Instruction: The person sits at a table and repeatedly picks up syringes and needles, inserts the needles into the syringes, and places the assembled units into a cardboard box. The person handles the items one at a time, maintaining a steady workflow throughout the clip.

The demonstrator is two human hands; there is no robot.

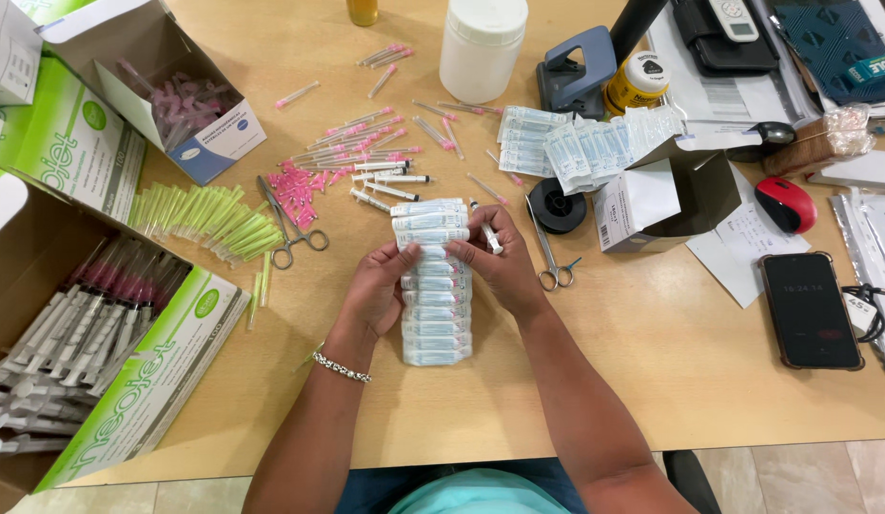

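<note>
the strip of blister-packed syringes [435,286] lies lengthwise on the wooden table [690,381], running from near the table's front edge up toward the scattered needles, and both hands work at its upper part. the left hand [381,290] rests on the strip's left edge, its thumb and fingers pinched narrow on one of the packets. the right hand [500,262] grips the right edge of the same packet, and a small capped syringe [490,236] is tucked between its fingers, so this hand is closed on both. a beaded bracelet [342,367] sits on the left wrist.

just left of the strip lie scissors [292,227], and beyond them a heap of green-capped needles [214,219]. pink-capped needles [352,152] are scattered above the strip, with a few loose syringes [390,181] among them. a second pair of scissors [549,252] lies just right of the right hand, beside a black tape roll [557,207]. further packet strips [585,143] spill from a small white box [657,200]. a white jar [481,43] stands at the back. a cardboard box of filled syringes [71,343] sits at the left edge, and a phone [810,309] and red mouse [785,204] lie at the right.
</note>
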